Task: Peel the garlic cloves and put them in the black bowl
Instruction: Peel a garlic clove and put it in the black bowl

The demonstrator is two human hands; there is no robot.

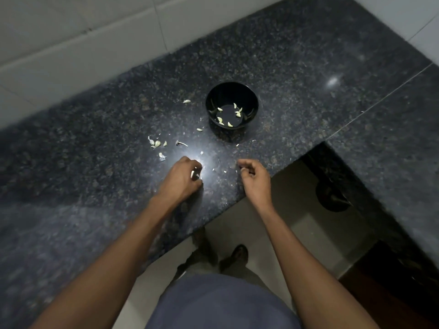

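Note:
The black bowl (pixel 231 129) stands on the dark granite counter (pixel 95 138) and holds several peeled garlic cloves (pixel 221 120). My left hand (pixel 184 176) hovers just above the counter in front of the bowl, its fingers curled round a pale garlic clove (pixel 193 173). My right hand (pixel 253 175) is a little to the right, near the counter's edge, with fingers curled; a small pale bit shows at its fingertips, too small to identify. Loose cloves and skins (pixel 156 143) lie left of the bowl.
A dry garlic stem (pixel 181 143) and small skin flakes are scattered between the hands and the bowl. The counter's front edge runs diagonally under my right hand, with floor tiles (pixel 297 210) and my feet below. A tiled wall (pixel 71 39) lies behind.

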